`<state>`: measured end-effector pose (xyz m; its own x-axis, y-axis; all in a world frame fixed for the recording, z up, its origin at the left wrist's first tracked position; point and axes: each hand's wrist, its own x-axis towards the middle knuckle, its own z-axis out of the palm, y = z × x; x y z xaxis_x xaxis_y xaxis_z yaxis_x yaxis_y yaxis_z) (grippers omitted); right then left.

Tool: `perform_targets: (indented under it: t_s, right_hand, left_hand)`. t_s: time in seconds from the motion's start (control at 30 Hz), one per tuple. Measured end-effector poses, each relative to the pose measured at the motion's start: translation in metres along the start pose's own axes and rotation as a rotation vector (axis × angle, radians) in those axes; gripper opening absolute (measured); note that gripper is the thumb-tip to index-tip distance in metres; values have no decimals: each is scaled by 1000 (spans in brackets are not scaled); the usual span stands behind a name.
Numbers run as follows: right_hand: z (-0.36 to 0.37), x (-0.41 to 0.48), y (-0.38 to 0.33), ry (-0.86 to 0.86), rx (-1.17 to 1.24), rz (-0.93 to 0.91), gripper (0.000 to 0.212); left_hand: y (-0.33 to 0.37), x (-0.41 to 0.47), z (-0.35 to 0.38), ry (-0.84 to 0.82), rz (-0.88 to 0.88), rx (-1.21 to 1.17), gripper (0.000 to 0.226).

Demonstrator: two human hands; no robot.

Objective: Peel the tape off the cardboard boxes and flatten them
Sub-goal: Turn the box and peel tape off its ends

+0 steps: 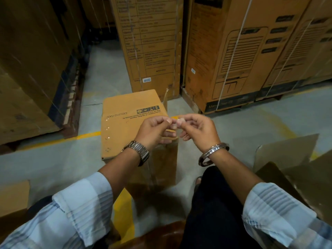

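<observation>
A brown cardboard box (125,123) printed "CEILING FAN" stands upright on the grey floor right in front of me. Above its near right corner my left hand (154,130) and my right hand (196,129) meet fingertip to fingertip. Between them they pinch a small rolled wad of clear tape (177,123). A thin strip of tape (165,97) sticks up from the box's far right corner. A metal watch sits on my left wrist and a steel bangle on my right.
Tall printed cartons (239,51) on pallets stand behind the box, and more stacked cartons (30,69) fill the left. An opened cardboard box (291,162) lies at my right, another carton (12,200) at my lower left. Yellow lines (124,212) mark the floor.
</observation>
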<state>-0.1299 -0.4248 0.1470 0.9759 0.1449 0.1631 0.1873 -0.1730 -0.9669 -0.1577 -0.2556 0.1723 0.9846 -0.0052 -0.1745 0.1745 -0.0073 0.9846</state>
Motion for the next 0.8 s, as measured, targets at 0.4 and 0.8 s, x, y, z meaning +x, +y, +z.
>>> perform_targets:
  t_s: [0.4, 0.8]
  right_hand:
    - [-225, -51, 29, 425, 298, 331, 18]
    - [-427, -242, 76, 1118, -129, 575, 2]
  left_hand:
    - [23, 49, 204, -467, 60, 308, 18]
    - [-5, -7, 413, -909, 15, 384, 12]
